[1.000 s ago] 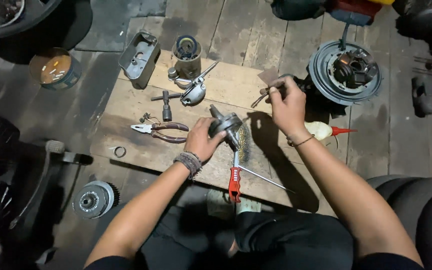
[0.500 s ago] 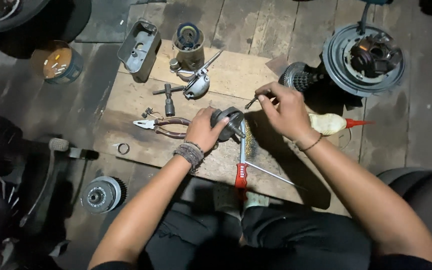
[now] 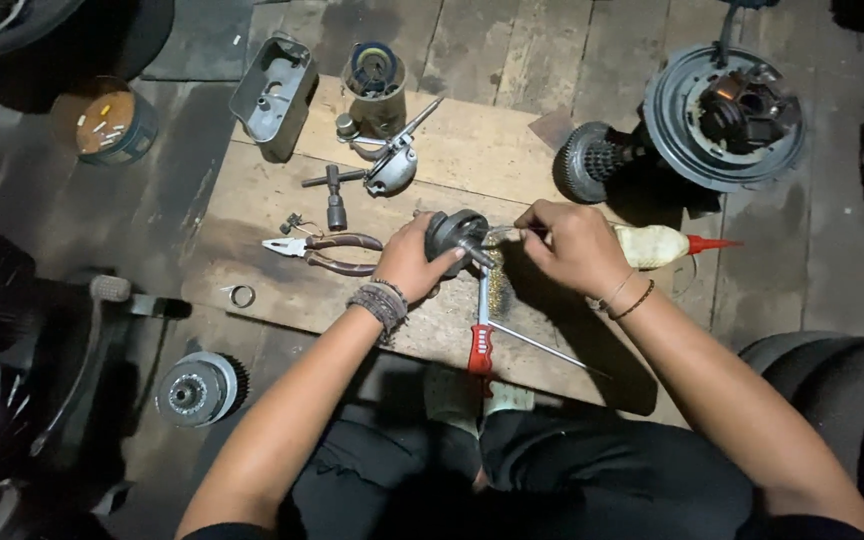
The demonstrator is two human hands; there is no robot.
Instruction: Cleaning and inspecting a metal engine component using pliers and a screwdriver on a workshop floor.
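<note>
My left hand (image 3: 407, 262) grips a dark round metal part (image 3: 452, 232) over a wooden board (image 3: 512, 150). My right hand (image 3: 572, 245) pinches a thin metal tool (image 3: 504, 234) whose tip touches the right side of that part. Just below the part, a wire brush with a red handle (image 3: 481, 345) lies on the board, beside a thin metal rod (image 3: 542, 347). Both hands meet at the middle of the board.
Red-handled pliers (image 3: 327, 250), a T-shaped wrench (image 3: 332, 195), a lever part (image 3: 392, 165), a grey metal cover (image 3: 272, 95) and a cylinder (image 3: 374, 80) lie left and behind. A squeeze bottle (image 3: 667, 243), a gear (image 3: 592, 160) and a round stator plate (image 3: 737, 115) sit right. Tyres flank both sides.
My right hand has come from the board's back right down to the round part, bringing the thin tool against it. My left hand kept its grip on the part.
</note>
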